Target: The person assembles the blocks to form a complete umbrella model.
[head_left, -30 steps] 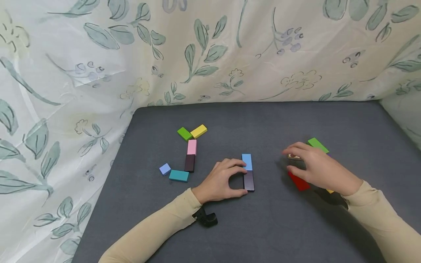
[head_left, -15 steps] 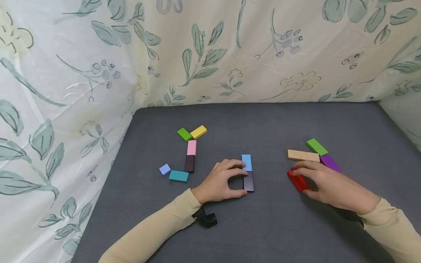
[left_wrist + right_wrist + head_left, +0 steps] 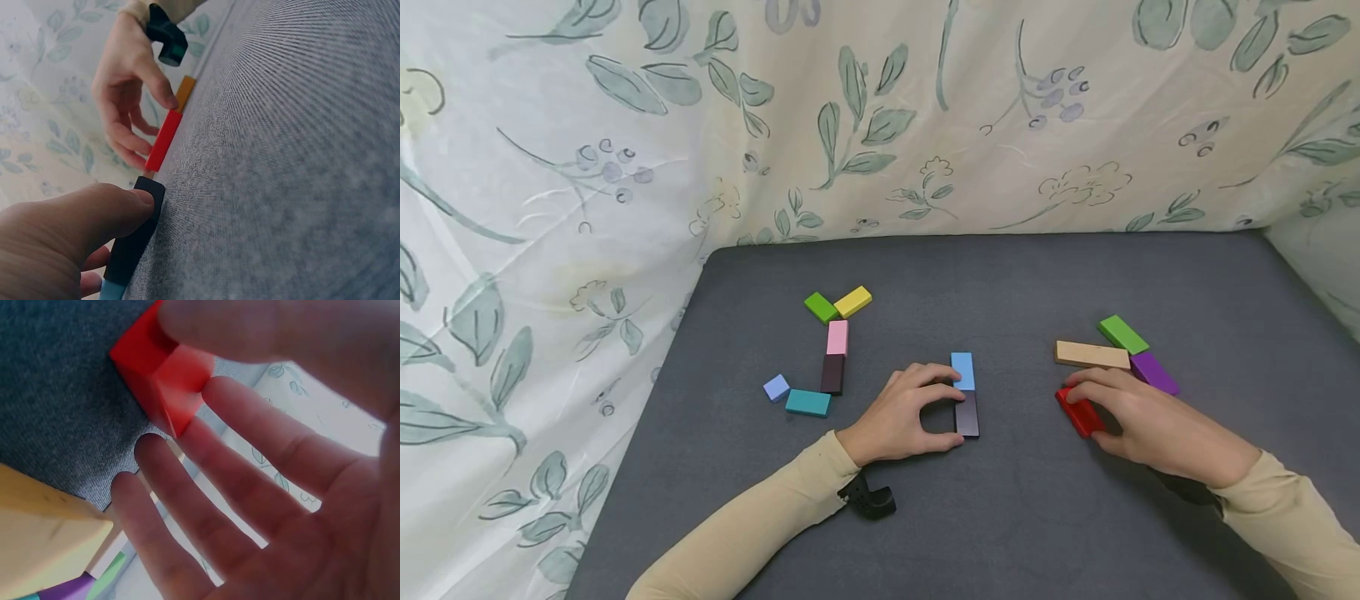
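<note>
Near the table's middle, my left hand [image 3: 904,414] has thumb and fingers curled against a dark grey-purple block [image 3: 967,415] and a light blue block [image 3: 962,371] standing end to end. The left wrist view shows its thumb pressed on the dark block. On the right, my right hand [image 3: 1157,421] pinches a red block [image 3: 1078,412] between thumb and fingertips. Just beyond it lie a tan wooden block [image 3: 1090,354], a purple block [image 3: 1153,372] and a green block [image 3: 1123,334]. A yellow-orange block [image 3: 47,531] shows in the right wrist view; the head view hides it.
At the left lies a second group: a green block [image 3: 821,307], a yellow block [image 3: 853,302], a pink block [image 3: 837,337], a dark brown block [image 3: 832,373], a teal block [image 3: 808,402] and a small blue block [image 3: 777,387]. A floral curtain [image 3: 925,125] borders the dark table [image 3: 910,275].
My right hand has moved right and toward me from above the tan block, then taken hold of the red block. My left hand stays at the dark and blue blocks.
</note>
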